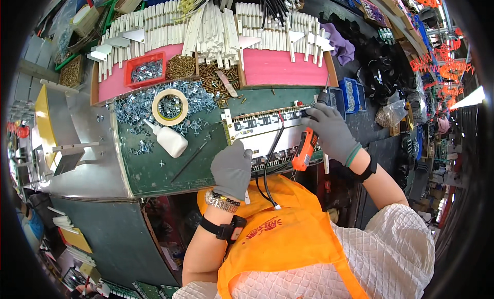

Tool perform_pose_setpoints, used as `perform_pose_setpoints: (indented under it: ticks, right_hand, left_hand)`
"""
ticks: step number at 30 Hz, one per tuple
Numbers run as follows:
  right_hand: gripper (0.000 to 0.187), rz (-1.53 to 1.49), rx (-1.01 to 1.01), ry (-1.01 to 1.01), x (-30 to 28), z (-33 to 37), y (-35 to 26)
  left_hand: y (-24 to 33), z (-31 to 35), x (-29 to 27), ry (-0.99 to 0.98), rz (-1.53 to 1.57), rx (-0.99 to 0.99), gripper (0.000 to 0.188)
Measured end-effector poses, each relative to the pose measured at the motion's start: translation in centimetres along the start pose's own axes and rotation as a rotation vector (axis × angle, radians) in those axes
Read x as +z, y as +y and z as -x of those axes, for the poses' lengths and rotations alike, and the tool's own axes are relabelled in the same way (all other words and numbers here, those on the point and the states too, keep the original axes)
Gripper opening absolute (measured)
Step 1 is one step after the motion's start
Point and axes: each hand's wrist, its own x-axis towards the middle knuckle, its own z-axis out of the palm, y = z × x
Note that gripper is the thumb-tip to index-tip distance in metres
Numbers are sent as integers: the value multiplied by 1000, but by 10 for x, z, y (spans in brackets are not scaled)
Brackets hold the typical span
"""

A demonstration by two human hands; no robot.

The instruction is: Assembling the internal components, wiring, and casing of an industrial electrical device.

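Panel (pixel 257 143), white and edged with rows of small parts, is lying on the green bench (pixel 149 178), at two o'clock from your left hand (pixel 231 170) and between eight and nine o'clock from your right hand (pixel 330 128). Your gloved left fingers are curling in close together at the panel's lower left end, the thumb pointing to one o'clock over its white face; whether they are pinching anything, you cannot tell from this view. Your gloved right fingers are closing around an orange-and-black power screwdriver (pixel 306 148), its bit pointing to twelve o'clock, its orange end showing between seven and eight, and your fingertips are sitting just beside the panel's upper right end. Black cables (pixel 268 160) are crossing the panel and leaving toward six o'clock, reaching your orange apron (pixel 283 242). From your left hand, a thin dark rod (pixel 188 161) is lying at nine o'clock, a white bottle (pixel 172 143) at ten, and a tape roll (pixel 157 107) between ten and eleven, resting over small metal pieces (pixel 123 111). Blue bins (pixel 363 93) are standing at one o'clock from your right hand.
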Motion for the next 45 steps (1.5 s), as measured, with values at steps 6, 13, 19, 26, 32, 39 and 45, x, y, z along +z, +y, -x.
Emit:
perform_pose_setpoints:
  ticks: [6, 13, 19, 26, 32, 39, 45]
  right_hand:
    - [30, 41, -136, 65, 4, 8, 23]
    - [66, -1410, -39, 893, -54, 10, -30]
    - [63, -1943, -191, 899, -20, -16, -75]
    - [59, -1794, -205, 866, -3, -26, -89]
    - [56, -1788, -208, 845, 2, -27, -90]
    - [55, -1783, -181, 835, 3, -28, -91]
    - [53, -1776, -177, 829, 4, -28, -91]
  left_hand:
    - [2, -3, -5, -83, -26, -3, 22]
    - [-2, -2, -3, -97, 23, -36, 23]
    - [-2, -3, 0, -72, 6, -17, 22]
    - [1, -3, -4, -61, -3, -24, 22]
    - [1, -2, -5, -56, -16, -19, 22]
    - [1, -3, -4, -74, -10, -34, 21]
    - [3, -3, -6, -91, -3, -46, 22]
